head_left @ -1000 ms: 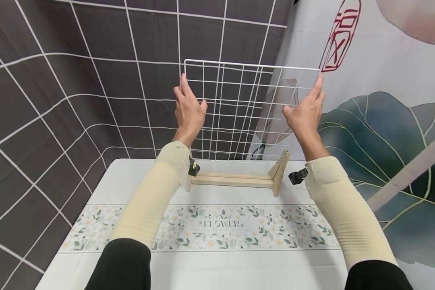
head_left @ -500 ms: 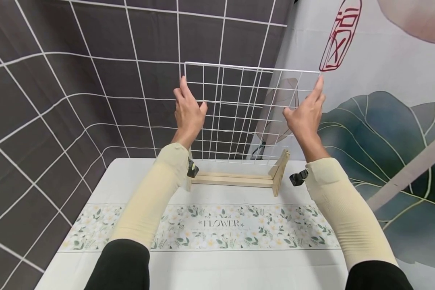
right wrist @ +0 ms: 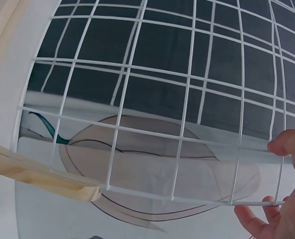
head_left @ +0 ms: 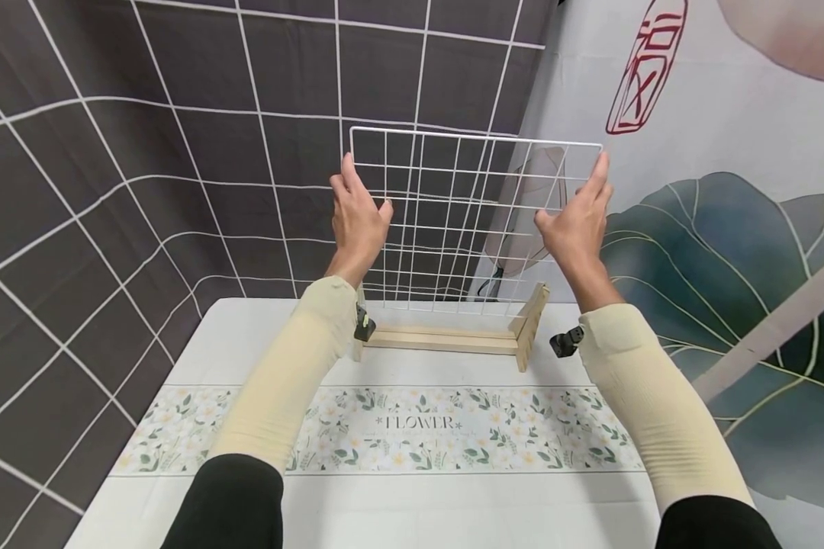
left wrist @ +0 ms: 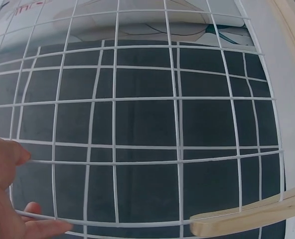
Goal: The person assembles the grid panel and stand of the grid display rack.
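Note:
A white wire grid panel (head_left: 446,168) is held up over a pale wooden stand (head_left: 446,340). My left hand (head_left: 358,225) grips its left edge, thumb on the near side. On the opposite edge, my right hand (head_left: 578,229) holds it the same way. The stand has a crossbar and slanted side pieces; the left one is mostly hidden behind my left wrist. In the left wrist view, a wooden side piece (left wrist: 247,217) meets the panel's lower corner. Another side piece (right wrist: 48,180) lies along the panel's corner in the right wrist view. Whether the panel sits in any slot cannot be told.
The stand rests on a white table (head_left: 261,328) with a floral "FLOWER" runner (head_left: 419,431). Behind hangs a dark curtain with white squares (head_left: 199,152). To the right is a pale cloth with painted leaves (head_left: 714,252).
Both hands have moved slightly down, lowering the grid panel a little toward the stand. The right end of its top edge has dropped and drawn slightly left. The stand has not moved.

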### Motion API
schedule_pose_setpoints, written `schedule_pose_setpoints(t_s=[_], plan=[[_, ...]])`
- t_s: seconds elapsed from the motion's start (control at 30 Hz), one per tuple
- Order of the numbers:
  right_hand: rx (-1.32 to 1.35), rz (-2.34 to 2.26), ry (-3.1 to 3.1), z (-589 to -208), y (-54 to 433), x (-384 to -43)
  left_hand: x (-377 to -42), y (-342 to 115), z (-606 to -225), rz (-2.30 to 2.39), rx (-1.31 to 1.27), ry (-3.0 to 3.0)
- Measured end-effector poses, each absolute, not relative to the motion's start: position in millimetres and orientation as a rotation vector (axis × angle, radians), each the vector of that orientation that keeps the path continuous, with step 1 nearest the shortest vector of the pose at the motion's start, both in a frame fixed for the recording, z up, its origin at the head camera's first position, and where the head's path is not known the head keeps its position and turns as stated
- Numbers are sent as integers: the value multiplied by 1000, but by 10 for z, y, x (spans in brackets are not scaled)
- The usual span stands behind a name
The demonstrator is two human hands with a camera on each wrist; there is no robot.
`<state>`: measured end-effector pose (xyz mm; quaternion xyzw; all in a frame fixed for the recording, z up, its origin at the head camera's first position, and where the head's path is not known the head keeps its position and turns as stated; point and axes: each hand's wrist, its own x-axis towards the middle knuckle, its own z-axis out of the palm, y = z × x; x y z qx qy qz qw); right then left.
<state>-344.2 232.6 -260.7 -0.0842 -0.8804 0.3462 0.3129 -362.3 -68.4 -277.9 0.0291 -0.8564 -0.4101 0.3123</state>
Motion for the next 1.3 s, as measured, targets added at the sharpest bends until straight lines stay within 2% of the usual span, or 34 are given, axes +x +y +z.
schedule_pose_setpoints(t_s=[1.3], plan=[[-183,937,-2331,-3083,2331,-3424,-3598,-702,-3277,-1093,88,-2267]])
